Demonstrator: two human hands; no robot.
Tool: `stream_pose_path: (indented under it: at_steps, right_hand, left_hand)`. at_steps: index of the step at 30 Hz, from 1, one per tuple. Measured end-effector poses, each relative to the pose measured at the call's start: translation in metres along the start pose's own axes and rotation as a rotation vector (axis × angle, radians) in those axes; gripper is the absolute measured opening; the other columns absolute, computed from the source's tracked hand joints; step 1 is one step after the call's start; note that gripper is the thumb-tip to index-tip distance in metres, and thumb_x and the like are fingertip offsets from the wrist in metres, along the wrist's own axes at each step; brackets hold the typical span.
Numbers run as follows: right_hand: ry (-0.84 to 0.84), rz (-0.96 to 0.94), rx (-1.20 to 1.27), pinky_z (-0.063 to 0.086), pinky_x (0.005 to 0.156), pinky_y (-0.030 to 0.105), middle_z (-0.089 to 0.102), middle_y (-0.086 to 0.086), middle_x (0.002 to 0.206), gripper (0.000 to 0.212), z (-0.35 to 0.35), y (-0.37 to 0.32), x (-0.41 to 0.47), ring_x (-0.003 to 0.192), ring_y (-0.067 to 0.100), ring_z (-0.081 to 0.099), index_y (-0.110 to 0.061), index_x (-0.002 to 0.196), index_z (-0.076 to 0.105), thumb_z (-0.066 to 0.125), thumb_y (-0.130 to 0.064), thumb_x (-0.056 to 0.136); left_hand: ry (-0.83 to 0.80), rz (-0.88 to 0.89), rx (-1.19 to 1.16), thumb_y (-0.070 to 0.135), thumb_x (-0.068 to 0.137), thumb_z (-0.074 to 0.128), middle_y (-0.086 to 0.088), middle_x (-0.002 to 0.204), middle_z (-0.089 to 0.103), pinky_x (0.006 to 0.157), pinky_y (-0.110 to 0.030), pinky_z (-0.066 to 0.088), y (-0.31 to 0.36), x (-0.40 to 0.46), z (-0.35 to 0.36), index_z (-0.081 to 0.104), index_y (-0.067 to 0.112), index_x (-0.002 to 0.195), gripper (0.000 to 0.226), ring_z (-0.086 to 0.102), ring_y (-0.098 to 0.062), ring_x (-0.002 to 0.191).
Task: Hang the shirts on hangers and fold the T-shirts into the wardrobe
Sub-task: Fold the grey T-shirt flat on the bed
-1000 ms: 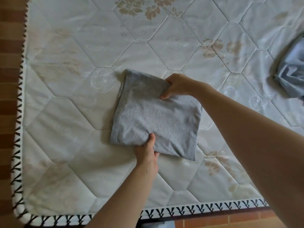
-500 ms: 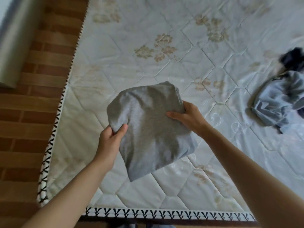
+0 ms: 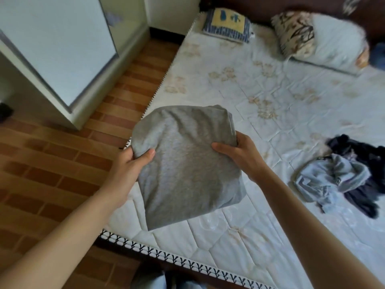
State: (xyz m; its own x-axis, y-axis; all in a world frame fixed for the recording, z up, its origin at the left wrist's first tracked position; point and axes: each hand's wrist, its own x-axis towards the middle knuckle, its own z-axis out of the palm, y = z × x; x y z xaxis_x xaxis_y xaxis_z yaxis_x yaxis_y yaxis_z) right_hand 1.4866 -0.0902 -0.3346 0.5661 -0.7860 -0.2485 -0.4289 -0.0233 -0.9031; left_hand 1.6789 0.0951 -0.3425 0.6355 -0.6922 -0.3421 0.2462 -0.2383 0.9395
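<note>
1. Lifted off the mattress [image 3: 270, 101] since the earlier frame, the folded grey T-shirt [image 3: 185, 163] hangs above its near left corner.
2. Left hand [image 3: 129, 163] and right hand [image 3: 235, 155] fingers grip its opposite edges.
3. Crumpled clothes [image 3: 341, 180] lie near the right edge.

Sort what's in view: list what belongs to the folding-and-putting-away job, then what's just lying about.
Part of the job:
folded grey T-shirt, gripped by left hand and right hand
heap of blue and dark clothes on the mattress
white wardrobe

Just lying about:
small yellow-and-blue cushion
patterned pillow
</note>
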Motion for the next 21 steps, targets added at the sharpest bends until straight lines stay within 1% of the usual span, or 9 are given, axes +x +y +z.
stream_pose_path:
  at_steps: [2,5,9,12,15,19,21]
  right_hand:
    - [-0.028,-0.039,0.050,0.059,0.084,0.038,0.075,-0.003,0.099,0.031,0.001,-0.030,-0.019,0.091,0.015,0.071,-0.017,0.107,0.071,0.079,-0.028,0.080]
    - [-0.095,-0.086,0.125,0.060,0.078,0.030,0.076,-0.003,0.097,0.025,0.008,-0.070,-0.046,0.089,0.013,0.072,-0.017,0.104,0.071,0.079,-0.022,0.081]
    - [-0.196,-0.143,0.171,0.058,0.072,0.023,0.076,-0.006,0.094,0.019,0.034,-0.114,-0.070,0.086,0.009,0.072,-0.020,0.099,0.069,0.077,-0.020,0.082]
    - [-0.253,-0.189,0.188,0.055,0.066,0.017,0.075,-0.011,0.089,0.016,0.064,-0.145,-0.083,0.082,0.004,0.071,-0.024,0.096,0.068,0.076,-0.019,0.083]
    - [-0.286,-0.222,0.192,0.056,0.067,0.018,0.075,-0.010,0.091,0.018,0.099,-0.174,-0.094,0.084,0.006,0.072,-0.021,0.098,0.069,0.077,-0.019,0.082]
    - [-0.341,-0.262,0.211,0.056,0.069,0.020,0.075,-0.009,0.095,0.020,0.156,-0.208,-0.103,0.087,0.009,0.072,-0.020,0.102,0.068,0.076,-0.017,0.083]
    - [-0.371,-0.287,0.213,0.057,0.071,0.021,0.075,-0.009,0.097,0.021,0.193,-0.226,-0.106,0.089,0.010,0.072,-0.021,0.102,0.068,0.075,-0.015,0.084]
  left_hand:
    - [0.011,0.046,-0.006,0.014,0.092,0.063,0.006,0.095,0.076,0.075,-0.027,0.053,0.027,-0.028,-0.012,0.068,0.021,0.102,0.013,0.071,-0.012,0.092]
    - [0.043,0.108,-0.006,0.012,0.092,0.061,0.011,0.088,0.075,0.063,-0.016,0.052,0.064,-0.066,-0.036,0.067,0.020,0.099,0.012,0.071,-0.004,0.082]
    - [0.116,0.148,0.014,0.017,0.092,0.062,0.007,0.098,0.075,0.067,-0.019,0.052,0.101,-0.109,-0.080,0.067,0.021,0.104,0.014,0.071,-0.007,0.088]
    - [0.167,0.181,0.024,0.019,0.093,0.060,0.012,0.095,0.075,0.064,-0.014,0.052,0.117,-0.137,-0.115,0.065,0.024,0.105,0.014,0.070,-0.003,0.088]
    - [0.215,0.205,0.032,0.016,0.095,0.058,0.016,0.089,0.074,0.059,-0.011,0.051,0.128,-0.157,-0.153,0.064,0.023,0.106,0.015,0.070,0.000,0.082]
    - [0.247,0.223,0.068,0.018,0.094,0.059,0.009,0.097,0.073,0.058,-0.012,0.051,0.140,-0.173,-0.219,0.063,0.023,0.113,0.020,0.070,-0.002,0.084]
    - [0.260,0.238,0.086,0.019,0.093,0.059,0.010,0.098,0.074,0.059,-0.013,0.052,0.147,-0.178,-0.258,0.063,0.025,0.113,0.021,0.070,-0.002,0.086]
